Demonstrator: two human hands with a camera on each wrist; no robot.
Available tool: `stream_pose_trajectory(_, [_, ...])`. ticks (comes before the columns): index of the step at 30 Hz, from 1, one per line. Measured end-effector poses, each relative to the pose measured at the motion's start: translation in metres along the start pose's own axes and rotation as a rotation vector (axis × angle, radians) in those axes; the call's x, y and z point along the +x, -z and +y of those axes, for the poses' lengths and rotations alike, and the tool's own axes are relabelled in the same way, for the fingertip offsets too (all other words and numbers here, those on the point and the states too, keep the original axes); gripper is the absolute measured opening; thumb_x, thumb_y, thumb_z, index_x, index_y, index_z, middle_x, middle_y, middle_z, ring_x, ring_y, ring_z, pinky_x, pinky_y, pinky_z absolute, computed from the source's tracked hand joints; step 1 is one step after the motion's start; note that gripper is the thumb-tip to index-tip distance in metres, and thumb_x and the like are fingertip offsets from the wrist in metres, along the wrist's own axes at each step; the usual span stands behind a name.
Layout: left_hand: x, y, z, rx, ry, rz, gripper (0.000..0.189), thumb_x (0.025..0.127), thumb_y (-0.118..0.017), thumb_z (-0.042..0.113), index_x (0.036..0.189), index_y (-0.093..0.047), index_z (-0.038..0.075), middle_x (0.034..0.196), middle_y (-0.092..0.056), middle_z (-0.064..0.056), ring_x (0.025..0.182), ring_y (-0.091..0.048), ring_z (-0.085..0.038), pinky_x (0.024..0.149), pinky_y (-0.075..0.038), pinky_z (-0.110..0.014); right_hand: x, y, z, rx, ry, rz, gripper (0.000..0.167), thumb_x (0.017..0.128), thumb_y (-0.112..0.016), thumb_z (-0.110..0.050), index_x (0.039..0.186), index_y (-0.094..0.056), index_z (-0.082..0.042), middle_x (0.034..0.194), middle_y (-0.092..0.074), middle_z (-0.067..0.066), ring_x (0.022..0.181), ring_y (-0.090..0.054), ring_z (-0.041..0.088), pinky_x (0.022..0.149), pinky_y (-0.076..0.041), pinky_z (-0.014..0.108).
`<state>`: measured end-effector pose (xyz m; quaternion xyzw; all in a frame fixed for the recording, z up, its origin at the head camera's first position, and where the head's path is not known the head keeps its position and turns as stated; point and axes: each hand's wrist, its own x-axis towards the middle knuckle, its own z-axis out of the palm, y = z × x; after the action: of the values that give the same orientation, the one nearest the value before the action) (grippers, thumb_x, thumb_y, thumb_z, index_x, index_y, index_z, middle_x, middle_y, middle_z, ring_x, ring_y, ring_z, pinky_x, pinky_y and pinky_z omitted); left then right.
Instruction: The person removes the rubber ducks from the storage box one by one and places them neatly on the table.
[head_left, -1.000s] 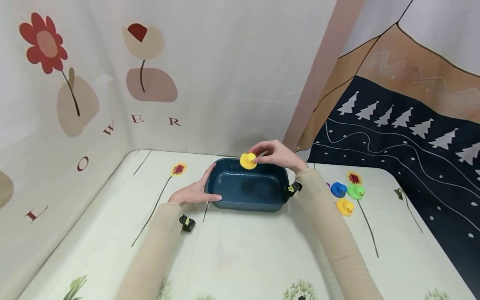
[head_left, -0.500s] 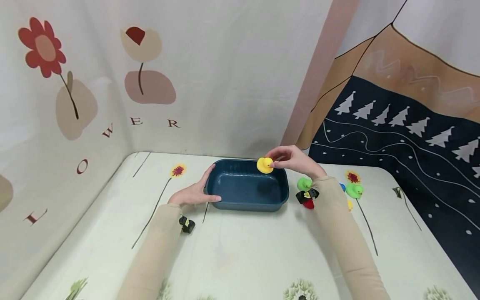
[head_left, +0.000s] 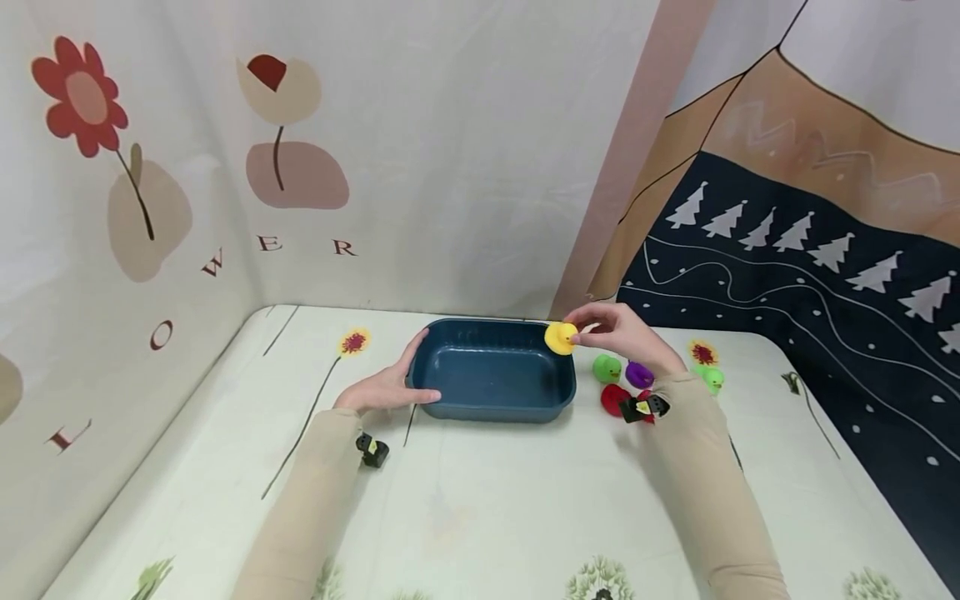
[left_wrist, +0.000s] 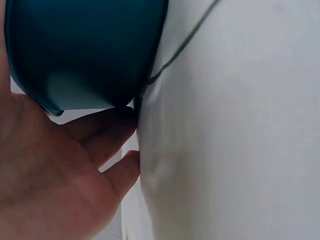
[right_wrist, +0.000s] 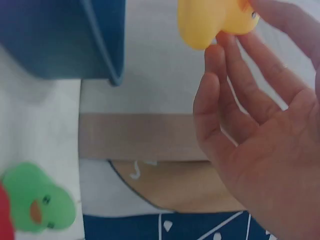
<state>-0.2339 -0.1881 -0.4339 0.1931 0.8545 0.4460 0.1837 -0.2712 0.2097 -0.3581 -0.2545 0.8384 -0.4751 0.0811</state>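
A dark blue rectangular dish (head_left: 498, 412) rests on the table. My left hand (head_left: 386, 387) holds its left end, the thumb along the front wall and the index finger at the far corner. In the left wrist view other fingers (left_wrist: 107, 132) bend against the dish's end. Above the dish's right far corner, my right hand (head_left: 624, 335) pinches a yellow rubber duck (head_left: 559, 338) between thumb and fingertips. The right wrist view shows that duck (right_wrist: 200, 22) apart from the dish wall (right_wrist: 102, 45). No duck is visible inside the dish.
Right of the dish sit a green duck (head_left: 607, 368), a purple duck (head_left: 639, 374) and a red duck (head_left: 615, 399); my right wrist partly covers another red one. Farther right, a green duck (head_left: 712, 380) shows past my sleeve. A patterned curtain (head_left: 450, 208) stands behind the table.
My right hand has moved right with the yellow duck, from over the dish's middle to its right far corner. The left hand and dish have stayed put.
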Motion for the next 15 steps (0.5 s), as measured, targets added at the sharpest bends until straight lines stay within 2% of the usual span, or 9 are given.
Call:
stream_pose_trajectory(7, [-0.001, -0.001, 0.0, 0.002, 0.017, 0.007, 0.111, 0.085, -0.072, 0.044, 0.154, 0.014, 0.029, 0.16, 0.006, -0.013, 0.14, -0.015, -0.045, 0.107, -0.02, -0.065, -0.022, 0.008, 0.014, -0.05, -0.068, 0.07, 0.033, 0.09, -0.07, -0.013, 0.119, -0.064, 0.0, 0.111, -0.063, 0.014, 0.1, -0.057, 0.029, 0.08, -0.052, 0.024])
stream_pose_trajectory(15, [0.0, -0.001, 0.002, 0.0, 0.007, 0.009, 0.111, 0.085, -0.072, 0.044, 0.154, 0.014, 0.029, 0.161, 0.009, -0.01, 0.14, -0.016, -0.046, 0.107, -0.02, -0.065, -0.042, 0.019, 0.02, -0.058, -0.096, 0.082, 0.034, 0.092, -0.068, -0.018, 0.121, -0.063, -0.001, 0.114, -0.063, 0.015, 0.104, -0.055, 0.028, 0.084, -0.05, 0.025])
